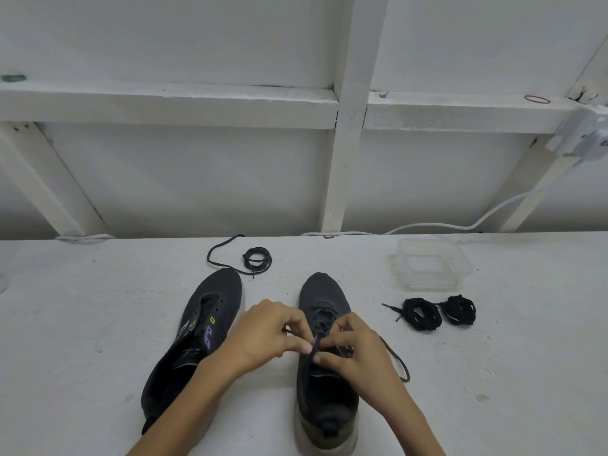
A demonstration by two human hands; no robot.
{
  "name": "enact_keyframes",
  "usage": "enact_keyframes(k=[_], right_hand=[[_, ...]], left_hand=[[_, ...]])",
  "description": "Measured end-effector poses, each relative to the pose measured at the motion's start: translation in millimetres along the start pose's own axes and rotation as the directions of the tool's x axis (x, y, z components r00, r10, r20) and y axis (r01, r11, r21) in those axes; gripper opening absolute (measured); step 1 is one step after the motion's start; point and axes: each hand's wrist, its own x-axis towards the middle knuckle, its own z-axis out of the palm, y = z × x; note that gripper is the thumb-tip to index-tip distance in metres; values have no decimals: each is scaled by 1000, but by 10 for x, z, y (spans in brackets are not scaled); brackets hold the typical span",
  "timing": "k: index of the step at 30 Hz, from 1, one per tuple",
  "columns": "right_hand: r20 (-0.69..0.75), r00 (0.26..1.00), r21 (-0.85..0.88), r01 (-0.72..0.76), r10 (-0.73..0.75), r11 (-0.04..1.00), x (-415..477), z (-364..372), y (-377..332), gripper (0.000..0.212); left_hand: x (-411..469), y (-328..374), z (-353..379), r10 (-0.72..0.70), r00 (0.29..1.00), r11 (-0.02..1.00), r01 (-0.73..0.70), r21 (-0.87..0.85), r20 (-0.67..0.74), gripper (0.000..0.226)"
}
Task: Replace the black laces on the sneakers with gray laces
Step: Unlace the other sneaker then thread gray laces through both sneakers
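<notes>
On the white table (98, 324) two dark sneakers stand side by side, the unlaced sneaker (210, 301) beside the laced sneaker (324, 406). Over the latter, the left hand (266, 334) and right hand (358, 353) each pinch its lace (396, 358) near the upper eyelets. The cord looks soft, limp and light, probably best gripped by its stiff tip.

L hand (263, 330) & R hand (352, 350) close together, fingers curled, fingertips pinched, both forearms angled inward

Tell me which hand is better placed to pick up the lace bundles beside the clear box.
Probably the right hand: the lace bundles lie on its side of the laced sneaker, while the left hand would have to cross that sneaker. Both hands pinch its lace.
</notes>
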Motion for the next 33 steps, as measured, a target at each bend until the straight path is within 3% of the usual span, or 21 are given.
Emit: enact_keyframes(k=[3, 6, 9, 12, 14, 17, 23, 26, 29, 33], right_hand=[[-27, 1000, 29, -14, 15, 999, -20, 10, -15, 2], [-41, 999, 54, -24, 27, 998, -21, 20, -20, 15], [-42, 999, 56, 0, 3, 998, -12, 9, -25, 21], [-32, 999, 39, 42, -41, 998, 1, -5, -52, 26], [-55, 997, 31, 62, -60, 998, 16, -49, -97, 21], [-101, 992, 46, 85, -80, 995, 50, -218, -177, 10], [-26, 995, 196, 97, -94, 976, 50, -390, -177, 11], [90, 993, 172, 56, -73, 983, 2, -466, -43, 22], [109, 994, 107, -24, 12, 994, -34, -538, 95, 20], [96, 993, 136, -79, 67, 987, -40, -465, 131, 22]], left_hand=[[7, -98, 58, 10, 1000, 996, -9, -88, 4, 12], [-52, -177, 153, 109, 991, 984, -117, -131, -72, 26], [-163, -195, 245, 211, 972, 955, -227, -191, -101, 25], [-209, -201, 298, 214, 963, 975, -220, -22, -162, 25], [-217, -170, 313, 227, 948, 969, -198, 147, -221, 26], [-219, -95, 351, 245, 930, 954, -180, 240, -275, 24], [-113, -30, 452, 273, 903, 931, -162, 326, -332, 19], [-54, -15, 501, 277, 927, 908, -165, 386, -254, 37], [-66, -13, 545, 245, 941, 925, -155, 347, -233, 50], [-58, 22, 569, 209, 949, 953, -144, 265, -238, 31]])
